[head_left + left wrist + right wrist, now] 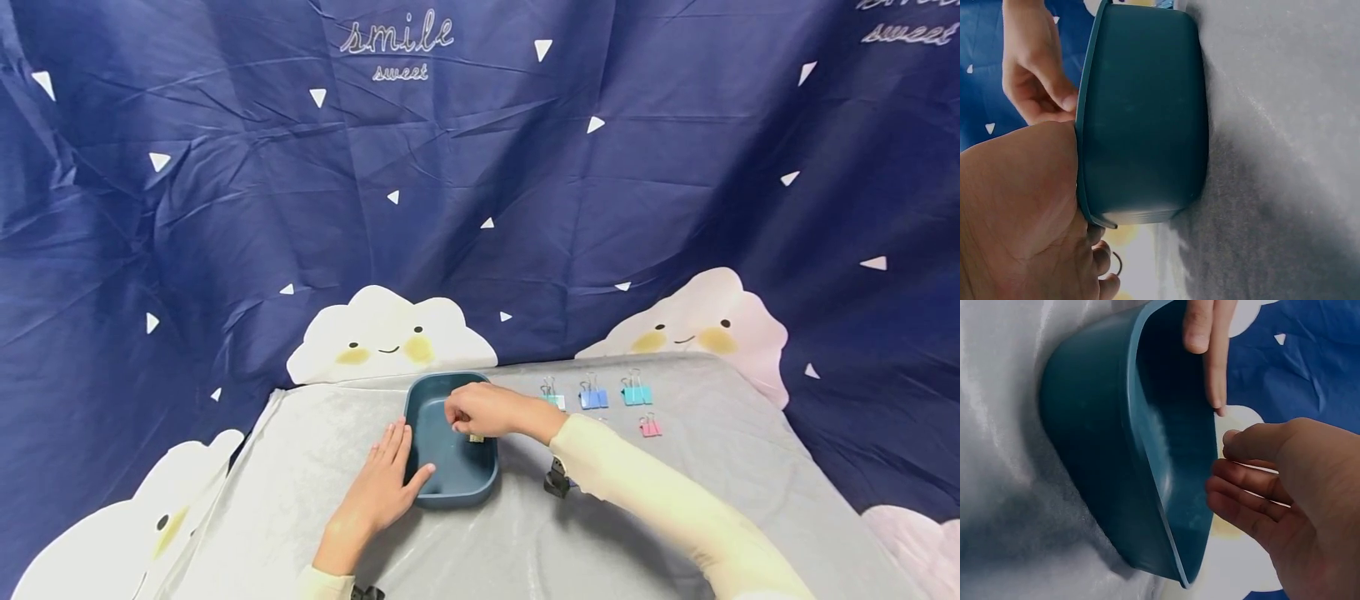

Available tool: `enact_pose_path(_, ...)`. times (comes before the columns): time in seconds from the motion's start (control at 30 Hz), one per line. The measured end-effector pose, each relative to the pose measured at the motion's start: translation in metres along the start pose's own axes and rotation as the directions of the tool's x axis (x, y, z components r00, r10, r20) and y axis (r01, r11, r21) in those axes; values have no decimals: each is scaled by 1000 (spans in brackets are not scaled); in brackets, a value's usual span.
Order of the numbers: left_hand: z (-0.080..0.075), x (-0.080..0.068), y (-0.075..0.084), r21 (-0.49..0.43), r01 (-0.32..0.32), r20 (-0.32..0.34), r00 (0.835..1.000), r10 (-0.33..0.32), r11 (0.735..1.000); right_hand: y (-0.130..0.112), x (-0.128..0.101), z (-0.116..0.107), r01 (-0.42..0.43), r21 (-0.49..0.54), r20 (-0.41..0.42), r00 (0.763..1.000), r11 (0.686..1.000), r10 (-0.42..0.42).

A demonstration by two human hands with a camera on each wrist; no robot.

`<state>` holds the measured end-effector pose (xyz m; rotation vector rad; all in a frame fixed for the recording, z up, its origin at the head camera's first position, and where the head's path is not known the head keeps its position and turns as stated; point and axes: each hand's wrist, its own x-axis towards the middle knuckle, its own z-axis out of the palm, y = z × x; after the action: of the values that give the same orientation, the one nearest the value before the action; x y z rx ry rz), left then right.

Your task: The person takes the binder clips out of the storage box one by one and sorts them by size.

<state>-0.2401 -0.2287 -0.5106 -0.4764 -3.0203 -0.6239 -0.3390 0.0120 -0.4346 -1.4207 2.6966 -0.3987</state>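
Observation:
A dark teal tray [457, 498] sits on the grey cloth near the table's middle. My left hand [378, 487] lies flat against the tray's left side, fingers straight and thumb across the front corner; its palm [1016, 206] meets the tray's rim [1085, 94]. My right hand [480, 410] hovers over the tray's inside with fingers loosely curled. The right wrist view shows nothing between those fingers [1254, 487]. A small pale thing [476, 437], too small to identify, lies in the tray just under that hand.
Several binder clips lie to the tray's right: a pale teal one [553, 400], a blue one [592, 398], a teal one [636, 393] and a pink one [649, 427]. A black clip [557, 479] sits under my right forearm. Dark blue patterned cloth hangs behind.

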Motion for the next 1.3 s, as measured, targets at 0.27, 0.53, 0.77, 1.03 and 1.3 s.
enact_pose_path(0.27,-2,1,1,-9,0,10,1000,0,1000,-1,16,15,-47,-154,135,988,987,68)
enact_pose_path(0.53,5,2,-5,-11,-14,-16,1000,13,1000,3,16,37,-62,-246,222,968,967,119)
enact_pose_path(0.77,4,1,-5,-51,-39,-47,998,37,998,10,11,48,-79,-267,207,969,960,137)
enact_pose_path(1.03,1,2,1,0,1,-6,1000,-1,1000,5,11,44,-97,-316,189,968,944,163)
enact_pose_path(1.3,0,1,2,4,1,-6,1000,-1,1000,13,9,44,-19,-262,152,987,965,60)
